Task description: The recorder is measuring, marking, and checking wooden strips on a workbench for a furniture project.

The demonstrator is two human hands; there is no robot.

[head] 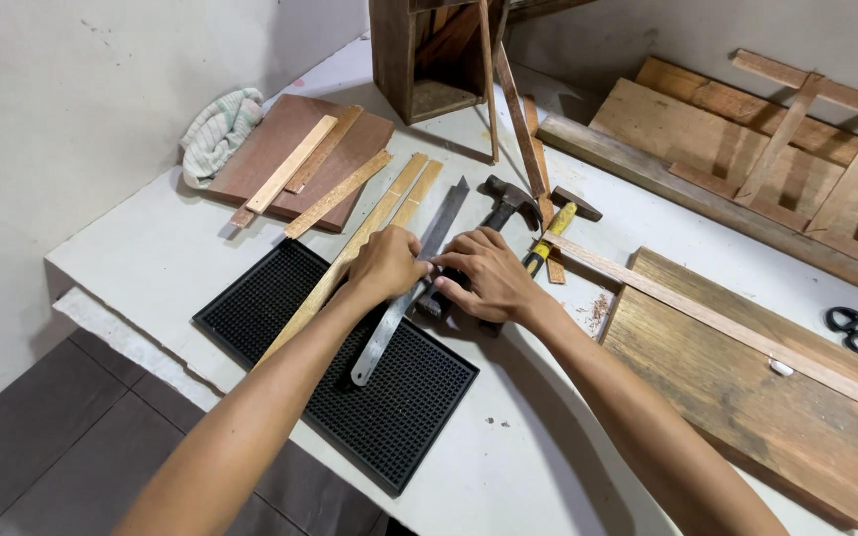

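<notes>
Hands meet over the middle of a white table (151,253), both pressed down on a long metal ruler (411,288). The left hand (385,262) lies with its fingers curled over the ruler's edge and over a long thin wooden strip (350,260) that runs just beside it, holding the two down together rather than lifting them. The right hand (484,273) rests flat with fingertips on the ruler from the other side, touching the left hand's fingers; whether it pinches anything beneath I cannot tell. The ruler lies at a slant, its lower end on a black rubber mat (280,298) and its upper end pointing toward a claw hammer (504,201). Just right of the hammer sits a smaller hammer with a yellow grip (560,224). A broad wooden board (737,397) lies to the right with a narrow slat (707,318) across it, and black scissors (856,330) rest near the far right edge. At upper left a reddish board (280,139) carries several short strips, with a folded cloth (216,129) touching its left side. An open wooden box (424,60) stands at the back.
</notes>
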